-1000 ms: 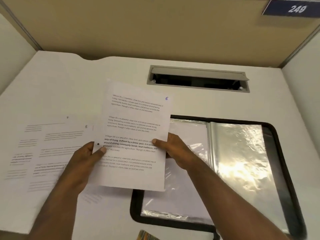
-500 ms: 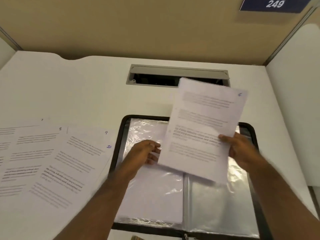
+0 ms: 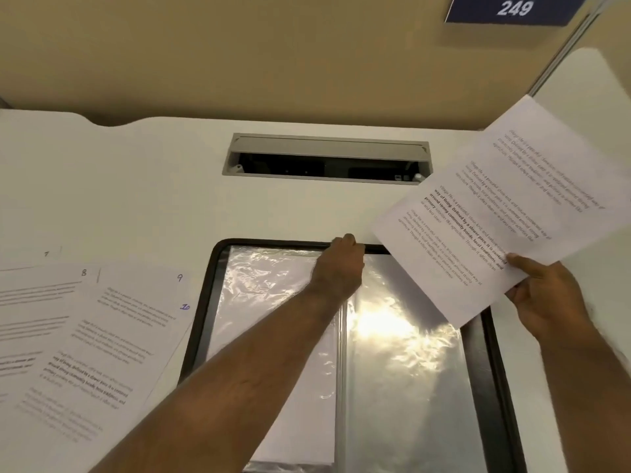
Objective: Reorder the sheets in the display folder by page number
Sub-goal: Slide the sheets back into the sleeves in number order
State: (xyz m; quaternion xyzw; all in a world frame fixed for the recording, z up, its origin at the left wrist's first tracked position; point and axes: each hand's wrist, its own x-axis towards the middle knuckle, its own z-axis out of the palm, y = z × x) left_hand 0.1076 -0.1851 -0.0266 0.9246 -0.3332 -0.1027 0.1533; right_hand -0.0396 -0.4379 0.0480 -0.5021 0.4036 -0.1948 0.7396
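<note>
Sheet swung right, pinched by right hand; left hand, fingers hidden, reaches sleeve top. Next: open, insert.

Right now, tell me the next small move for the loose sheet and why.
Probably lower the sheet toward the top opening of the right-hand sleeve. The right hand holds it tilted above the open display folder, while the left hand is at the folder's top edge near the spine, seemingly readying the sleeve.

Loose sheets crowd the left; desk beyond lies open.
</note>
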